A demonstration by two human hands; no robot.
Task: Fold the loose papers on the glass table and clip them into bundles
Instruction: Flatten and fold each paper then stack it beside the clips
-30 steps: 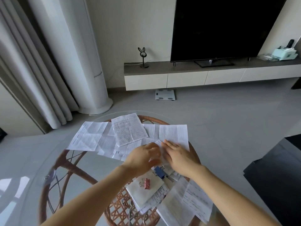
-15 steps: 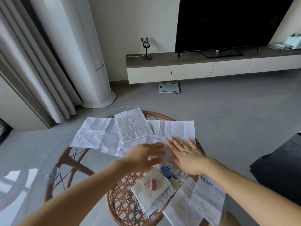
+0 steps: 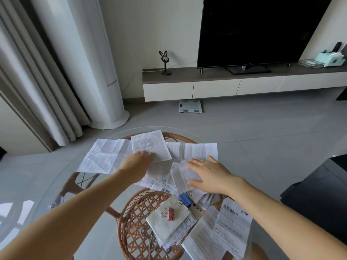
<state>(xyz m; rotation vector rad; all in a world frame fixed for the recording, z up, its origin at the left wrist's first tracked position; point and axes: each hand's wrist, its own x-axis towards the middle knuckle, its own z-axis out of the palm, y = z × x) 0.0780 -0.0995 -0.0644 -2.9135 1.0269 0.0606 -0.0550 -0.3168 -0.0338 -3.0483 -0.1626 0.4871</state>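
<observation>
Several loose printed papers lie spread over the round glass table (image 3: 56, 166). My left hand (image 3: 138, 163) reaches forward, its blurred fingers touching the lower edge of a densely printed sheet (image 3: 150, 143). My right hand (image 3: 208, 174) lies flat with straight fingers on a creased paper (image 3: 179, 174) in the middle. Closer to me sits a folded bundle (image 3: 165, 225) held by a pink binder clip (image 3: 170, 213). A blue binder clip (image 3: 185, 199) holds another bundle just behind it. More sheets (image 3: 232, 228) lie at the near right.
The table has a rattan base (image 3: 131, 212) under the glass, and silver clips (image 3: 149, 238) lie near its front. Beyond are a floor scale (image 3: 190, 106), a TV console (image 3: 240, 85), a white tower unit (image 3: 105, 72) and curtains. A dark seat (image 3: 319, 194) is at the right.
My left hand has left my right hand and moved forward and left onto the densely printed sheet. My right hand stays flat on the middle paper. The camera has tilted.
</observation>
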